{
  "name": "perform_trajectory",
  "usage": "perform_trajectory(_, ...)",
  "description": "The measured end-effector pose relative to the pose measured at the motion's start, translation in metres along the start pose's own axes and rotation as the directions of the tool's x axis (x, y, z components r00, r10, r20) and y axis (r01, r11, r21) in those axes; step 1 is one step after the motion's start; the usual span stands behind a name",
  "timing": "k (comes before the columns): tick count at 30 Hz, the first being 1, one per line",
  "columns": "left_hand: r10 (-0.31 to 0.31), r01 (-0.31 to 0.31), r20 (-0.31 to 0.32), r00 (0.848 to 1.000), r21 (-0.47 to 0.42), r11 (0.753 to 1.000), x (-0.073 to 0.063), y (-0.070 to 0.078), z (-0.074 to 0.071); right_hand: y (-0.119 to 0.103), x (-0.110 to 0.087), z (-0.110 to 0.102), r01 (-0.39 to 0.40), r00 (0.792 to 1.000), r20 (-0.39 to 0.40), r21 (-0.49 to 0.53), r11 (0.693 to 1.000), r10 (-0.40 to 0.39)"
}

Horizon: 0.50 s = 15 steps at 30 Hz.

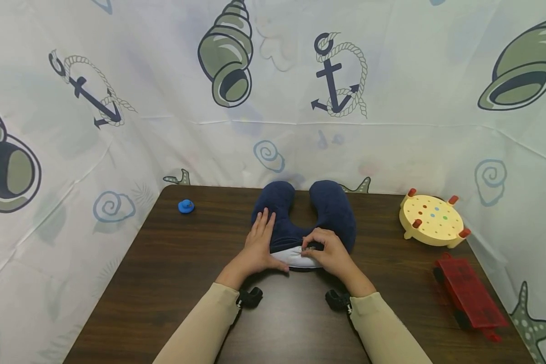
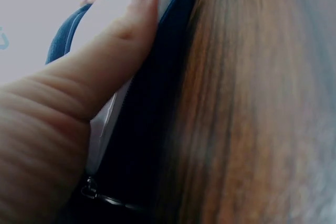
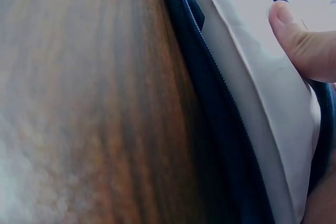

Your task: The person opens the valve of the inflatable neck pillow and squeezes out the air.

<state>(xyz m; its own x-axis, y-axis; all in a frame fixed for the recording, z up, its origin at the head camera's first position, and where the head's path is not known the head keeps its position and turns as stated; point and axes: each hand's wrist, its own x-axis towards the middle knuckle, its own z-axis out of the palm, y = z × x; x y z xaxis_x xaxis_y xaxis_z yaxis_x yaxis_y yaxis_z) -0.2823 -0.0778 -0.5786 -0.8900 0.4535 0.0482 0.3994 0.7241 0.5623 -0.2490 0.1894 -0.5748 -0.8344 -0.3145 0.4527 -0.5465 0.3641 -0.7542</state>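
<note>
Neck pillow (image 1: 337, 215) lies unzipped; left grip (image 1: 258, 251) rests straight-fingered on it; right grip (image 1: 331, 253) pinches white inner fabric (image 1: 287, 257).

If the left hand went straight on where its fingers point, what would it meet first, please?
Probably the rounded end of the neck pillow, which the left hand touches; then the cloth behind, though depth is unclear.
</note>
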Motion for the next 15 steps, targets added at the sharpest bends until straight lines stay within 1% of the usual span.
perform_trajectory(4,0.01,-0.01,-0.015,1.0,0.019,1.0,0.0001,0.0007,0.0014,-0.0009,0.0002,-0.0005,0.005,1.0,0.003,-0.001,1.0,-0.005)
perform_trajectory(7,0.012,-0.011,-0.043,0.999,0.028,1.0,0.0002,0.0012,0.0045,-0.002,0.0,-0.0014,0.002,1.0,0.013,-0.004,1.0,-0.002)
perform_trajectory(15,-0.043,0.046,-0.109,0.993,0.022,0.999,0.0004,0.0042,0.0098,-0.0039,0.0007,-0.0025,-0.049,0.999,0.021,0.003,0.999,0.049)
